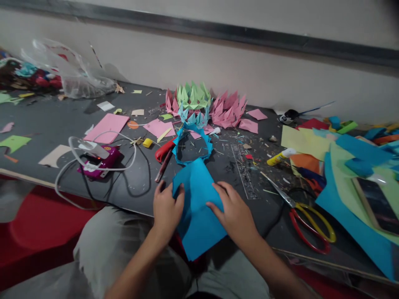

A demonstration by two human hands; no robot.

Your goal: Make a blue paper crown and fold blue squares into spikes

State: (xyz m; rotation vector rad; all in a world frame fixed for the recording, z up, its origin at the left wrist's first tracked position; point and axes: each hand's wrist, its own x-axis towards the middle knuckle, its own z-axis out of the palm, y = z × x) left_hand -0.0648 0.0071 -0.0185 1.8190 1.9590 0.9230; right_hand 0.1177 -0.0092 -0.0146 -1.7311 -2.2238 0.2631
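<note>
A blue paper sheet (201, 216) is held at the table's front edge, its lower part over my lap. My left hand (168, 207) grips its left edge between thumb and fingers. On the right edge, my right hand (232, 207) pinches the sheet, thumb on top. Just behind the sheet lies a ring of folded blue paper (209, 145). Farther back stand a light green folded paper crown (193, 96) and pink folded paper pieces (229, 110). A red cutter (164, 150) and a dark pen (163, 166) lie left of the ring.
Scissors (294, 203) and a glue stick (280, 157) lie on the right, beside coloured sheets and a phone (377, 203). A clear ruler (245, 172) is right of the ring. A purple device (101, 162) with cables and pink paper (107, 128) are left; a plastic bag (81, 79) stands behind.
</note>
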